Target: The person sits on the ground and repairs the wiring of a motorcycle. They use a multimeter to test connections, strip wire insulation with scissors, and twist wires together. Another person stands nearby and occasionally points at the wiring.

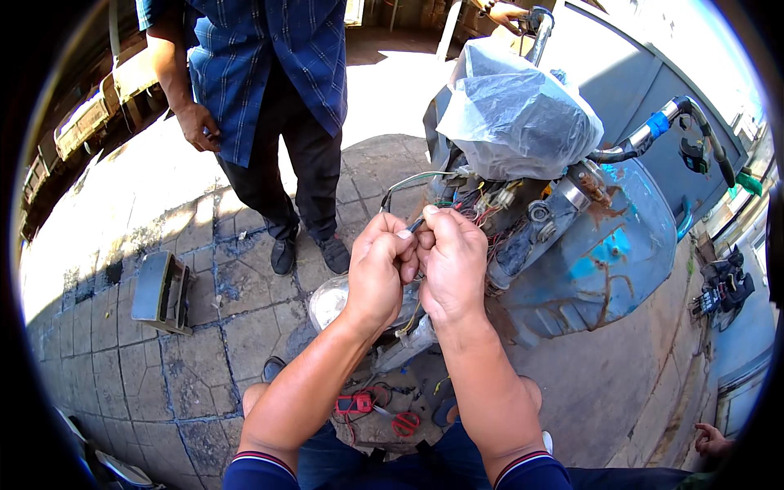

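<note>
My left hand (380, 265) and my right hand (452, 265) meet in front of the stripped front of a scooter-like vehicle. Thumbs and fingers of both are pinched together on a thin dark wire (416, 224); its ends are partly hidden by my fingers. Just beyond them a loose bundle of coloured wires (488, 204) spills out below the handlebar. Thin light and dark wires (408, 180) arch out of that bundle to the left of it. Below my hands, a rounded metal part (329, 302) of the vehicle is partly covered by my left forearm.
Clear plastic (523, 114) wraps the vehicle's head; the handlebar (633, 147) reaches right, above a rusty blue panel (612, 253). A person in a plaid shirt (245, 73) stands at the far left. A red multimeter (355, 403), red-handled tool (405, 423) and low stool (161, 291) are on the ground.
</note>
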The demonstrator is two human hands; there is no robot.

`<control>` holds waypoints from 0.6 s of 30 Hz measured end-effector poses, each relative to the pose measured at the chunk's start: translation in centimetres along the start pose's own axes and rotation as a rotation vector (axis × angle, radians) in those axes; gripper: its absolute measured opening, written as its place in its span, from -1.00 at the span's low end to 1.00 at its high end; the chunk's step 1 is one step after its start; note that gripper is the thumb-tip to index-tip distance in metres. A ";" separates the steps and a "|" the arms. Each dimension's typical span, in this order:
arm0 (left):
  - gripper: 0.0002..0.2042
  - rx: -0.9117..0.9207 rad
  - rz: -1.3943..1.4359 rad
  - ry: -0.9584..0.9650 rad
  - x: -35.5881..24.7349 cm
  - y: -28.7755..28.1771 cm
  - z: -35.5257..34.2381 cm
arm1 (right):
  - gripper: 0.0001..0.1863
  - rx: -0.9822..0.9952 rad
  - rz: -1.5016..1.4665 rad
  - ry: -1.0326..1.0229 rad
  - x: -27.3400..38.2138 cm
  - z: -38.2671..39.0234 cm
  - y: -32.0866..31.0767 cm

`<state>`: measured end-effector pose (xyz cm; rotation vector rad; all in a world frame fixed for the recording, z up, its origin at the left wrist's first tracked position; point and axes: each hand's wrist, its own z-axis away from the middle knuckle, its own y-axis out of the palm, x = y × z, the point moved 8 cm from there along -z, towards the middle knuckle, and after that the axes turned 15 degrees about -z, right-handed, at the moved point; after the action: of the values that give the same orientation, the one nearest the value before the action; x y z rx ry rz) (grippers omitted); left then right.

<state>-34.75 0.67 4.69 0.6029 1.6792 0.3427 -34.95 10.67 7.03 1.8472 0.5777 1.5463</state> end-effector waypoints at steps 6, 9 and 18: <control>-0.89 0.123 0.085 0.062 -1.0 1.8 1.3 | -0.70 0.009 0.095 0.066 3.1 0.1 0.8; -0.87 0.110 -0.103 0.102 -2.1 1.0 1.2 | -0.70 0.098 0.212 -0.047 4.1 2.4 0.8; -0.87 0.097 -0.298 0.177 -1.1 -1.7 2.5 | -0.56 0.167 0.221 0.043 3.4 3.3 -1.2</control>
<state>-32.54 -1.63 4.13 0.3930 1.9336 0.1012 -30.90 13.25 8.21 2.0656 0.5519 1.7297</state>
